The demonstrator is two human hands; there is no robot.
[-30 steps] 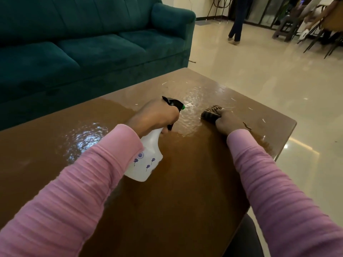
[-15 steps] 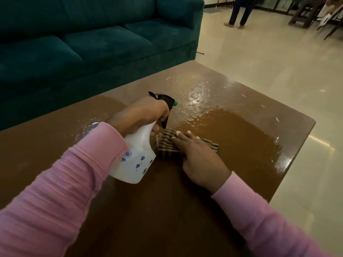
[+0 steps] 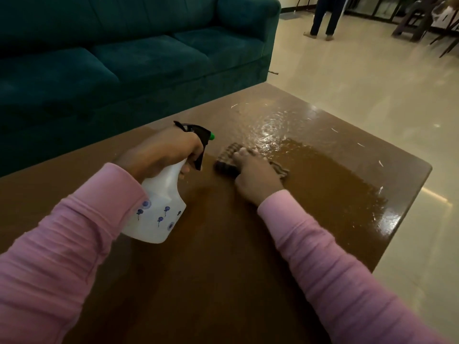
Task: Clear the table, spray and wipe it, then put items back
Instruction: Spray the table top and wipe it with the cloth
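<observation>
The person's left hand point(image 3: 161, 152) is gripping the neck of a white spray bottle point(image 3: 159, 207) printed with small blue flowers. Its fingers are curling round below the black trigger. The bottle is being held tilted over the middle of the brown wooden table point(image 3: 223, 281), with its green nozzle tip pointing toward the far right corner. Just to the right of it, the right hand point(image 3: 255, 175) is pressing a bunched striped cloth point(image 3: 227, 157) onto the tabletop, its fingers bending over the fabric. A wet sheen point(image 3: 270, 127) is glistening beyond the cloth toward the far corner and along the right edge. Both arms are wearing pink sleeves point(image 3: 62, 256). A teal sofa point(image 3: 124, 58) is standing behind the table's far left edge, and someone's legs point(image 3: 323, 18) are showing across the pale floor.
</observation>
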